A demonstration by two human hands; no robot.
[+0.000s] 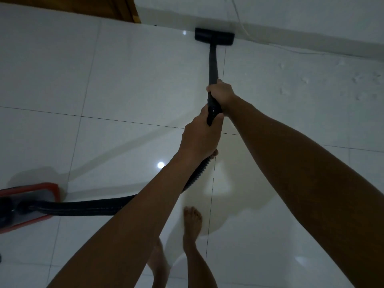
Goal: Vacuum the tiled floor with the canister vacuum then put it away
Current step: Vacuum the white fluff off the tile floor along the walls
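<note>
Red canister (27,202) sits low left on the tiles (124,80), no legible label. Left hand (200,138) grips the hose (197,173); right hand (221,94) grips the wand (213,65). Farthest, the nozzle (214,36) touches the wall (291,15).

A wooden door (122,9) meets the white wall (291,15).

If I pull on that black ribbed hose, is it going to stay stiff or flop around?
The black ribbed hose probably flops: it sags in a curve from the hands to the red canister vacuum. Pulling it would likely drag the canister across the glossy tiled floor.
</note>
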